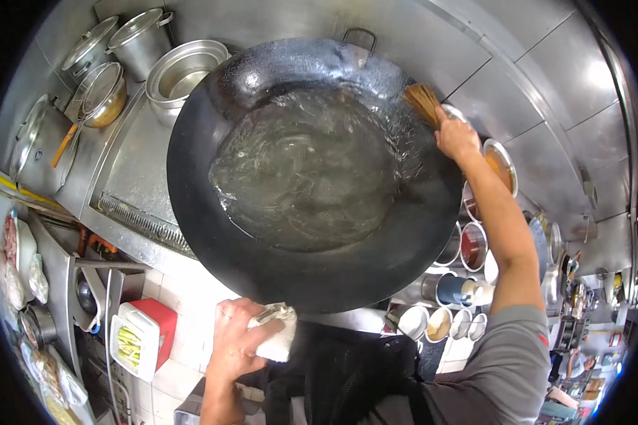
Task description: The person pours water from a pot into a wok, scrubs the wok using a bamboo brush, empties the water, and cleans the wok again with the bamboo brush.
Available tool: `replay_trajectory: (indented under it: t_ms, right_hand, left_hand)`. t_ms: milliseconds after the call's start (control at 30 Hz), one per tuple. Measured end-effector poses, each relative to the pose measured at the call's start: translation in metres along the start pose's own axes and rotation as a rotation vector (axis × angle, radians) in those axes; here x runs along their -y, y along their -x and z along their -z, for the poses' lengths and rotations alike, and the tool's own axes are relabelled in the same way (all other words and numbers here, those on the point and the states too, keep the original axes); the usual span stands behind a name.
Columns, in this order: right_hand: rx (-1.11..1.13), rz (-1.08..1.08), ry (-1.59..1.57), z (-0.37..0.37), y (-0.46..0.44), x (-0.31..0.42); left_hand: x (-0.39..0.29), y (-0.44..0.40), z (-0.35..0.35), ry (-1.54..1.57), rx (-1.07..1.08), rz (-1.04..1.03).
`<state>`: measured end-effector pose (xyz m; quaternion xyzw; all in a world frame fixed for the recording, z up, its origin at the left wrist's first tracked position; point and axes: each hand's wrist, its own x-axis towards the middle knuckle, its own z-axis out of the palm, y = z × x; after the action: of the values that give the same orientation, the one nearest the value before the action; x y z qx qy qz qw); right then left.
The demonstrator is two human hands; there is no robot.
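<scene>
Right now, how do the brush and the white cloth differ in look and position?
The brush is yellowish-brown and bristly; the cloth is whitish and bunched. The brush is at the far right rim of the wok, while the cloth is by its near rim. The right hand has the brush, the left hand the cloth. Both are hand-held.

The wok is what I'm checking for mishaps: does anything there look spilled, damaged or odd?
Nothing stands out: the wok shows no clear damage, its liquid lies well inside, and the right hand holds a brush near its edge.
</scene>
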<state>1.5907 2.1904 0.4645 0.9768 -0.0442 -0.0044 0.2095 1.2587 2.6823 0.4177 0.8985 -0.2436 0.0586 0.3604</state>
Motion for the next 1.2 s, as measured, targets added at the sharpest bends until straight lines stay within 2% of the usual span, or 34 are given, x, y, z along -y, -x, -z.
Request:
replay_trajectory:
  t_ms: [200,300,433,500,533,633,700,833,1033,1200]
  right_hand:
    - [0.253,-0.013,0.108,0.043,0.145,-0.020]
    - [0.253,-0.010,0.129,0.049,0.154,-0.029]
    - [0.111,0.072,0.099,0.005,0.037,-0.007]
    - [-0.017,0.083,0.052,-0.029,-0.044,0.024]
    - [0.014,0.058,-0.018,-0.024,-0.069,0.049]
    - [0.052,0.010,-0.253,-0.013,-0.096,0.131]
    - [0.006,0.074,-0.319,-0.030,-0.093,0.159]
    - [0.315,0.099,-0.802,-0.007,-0.047,0.200]
    - [0.558,0.207,-1.010,0.015,0.026,0.270]
    - [0.715,0.352,-1.020,0.047,0.106,0.292]
  left_hand:
    - [0.006,0.001,-0.001,-0.003,0.021,-0.030]
    - [0.006,0.001,-0.001,0.010,0.028,-0.037]
    - [0.006,0.003,0.001,0.033,0.036,-0.006]
    - [0.007,0.004,0.002,0.032,0.049,-0.006]
    - [0.007,0.003,0.002,0.033,0.057,-0.007]
    - [0.007,0.003,0.003,0.028,0.069,-0.001]
    - [0.006,0.005,0.000,0.021,0.070,-0.008]
    - [0.005,-0.001,0.001,-0.012,0.018,-0.067]
    - [-0.006,-0.005,0.006,0.018,-0.003,-0.069]
    - [-0.001,0.003,0.001,-0.037,-0.053,-0.122]
